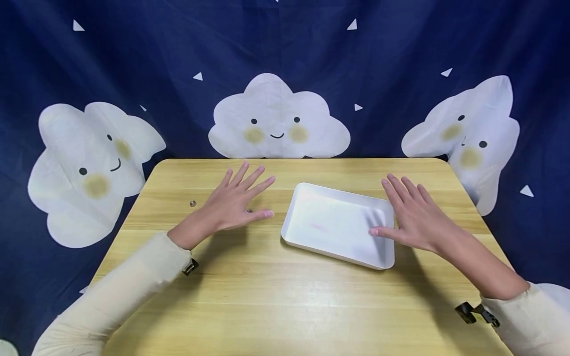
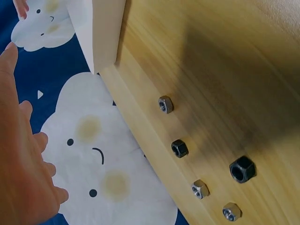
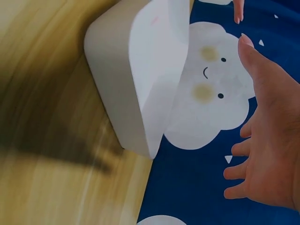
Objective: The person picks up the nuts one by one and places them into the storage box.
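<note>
My left hand [image 1: 229, 205] is held over the table with fingers spread and nothing in its grasp. Under and around it lie several hex nuts; in the left wrist view I see a large black nut [image 2: 243, 169], a smaller black nut [image 2: 179, 148] and silver nuts, one of them a silver nut [image 2: 165, 104] nearest the tray. The head view shows only one nut [image 1: 193, 203] plainly, the hand covering most others. A shallow white tray [image 1: 325, 217] lies slightly turned at centre right. Over its right edge hovers my right hand [image 1: 418, 222], fingers straight, thumb extended above the tray, holding nothing.
The wooden table [image 1: 267, 296] has rounded far corners. Behind it hangs a dark blue curtain [image 1: 383, 49] printed with smiling white clouds. Black strap buckles show at both sleeves, one buckle [image 1: 190, 267] on the left.
</note>
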Demonstrator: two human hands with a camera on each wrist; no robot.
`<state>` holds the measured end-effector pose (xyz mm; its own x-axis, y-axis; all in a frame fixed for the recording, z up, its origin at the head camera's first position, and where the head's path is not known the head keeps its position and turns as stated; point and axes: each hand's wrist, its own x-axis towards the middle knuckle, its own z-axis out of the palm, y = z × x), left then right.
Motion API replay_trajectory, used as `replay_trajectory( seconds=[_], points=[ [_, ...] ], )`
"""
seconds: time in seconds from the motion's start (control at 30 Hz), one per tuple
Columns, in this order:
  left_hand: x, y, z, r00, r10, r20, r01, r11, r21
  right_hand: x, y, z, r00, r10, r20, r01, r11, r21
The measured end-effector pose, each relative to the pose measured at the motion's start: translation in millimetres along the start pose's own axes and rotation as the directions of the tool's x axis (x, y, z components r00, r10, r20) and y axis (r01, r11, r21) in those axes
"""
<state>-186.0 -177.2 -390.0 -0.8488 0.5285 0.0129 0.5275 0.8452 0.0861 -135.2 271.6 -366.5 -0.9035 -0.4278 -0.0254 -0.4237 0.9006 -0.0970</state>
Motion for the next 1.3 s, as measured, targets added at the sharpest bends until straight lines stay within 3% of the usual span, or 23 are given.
replay_trajectory(
  seconds=[0.4,0.73,0.97,1.3],
  points=[
    [6.4,8.6,11.2,0.999,0.003,0.035,-0.001,0.999,-0.036,-9.2,7.1,12.1,0.999,0.032,0.003,-0.032,0.999,0.018],
    [11.6,12.6,18.7,1.0,0.016,0.013,-0.016,0.999,-0.041,-11.4,10.7,20.2,0.999,0.02,-0.036,-0.02,1.0,-0.001],
    [15.2,16.4,24.6,1.0,0.013,0.025,-0.013,1.0,-0.019,-14.4,12.0,25.2,0.999,0.043,-0.014,-0.043,0.999,0.004],
    [16.8,25.9,31.4,0.999,-0.006,0.038,0.009,0.998,-0.068,-15.1,13.6,35.2,0.998,0.056,0.0,-0.056,0.998,0.018]
  ],
)
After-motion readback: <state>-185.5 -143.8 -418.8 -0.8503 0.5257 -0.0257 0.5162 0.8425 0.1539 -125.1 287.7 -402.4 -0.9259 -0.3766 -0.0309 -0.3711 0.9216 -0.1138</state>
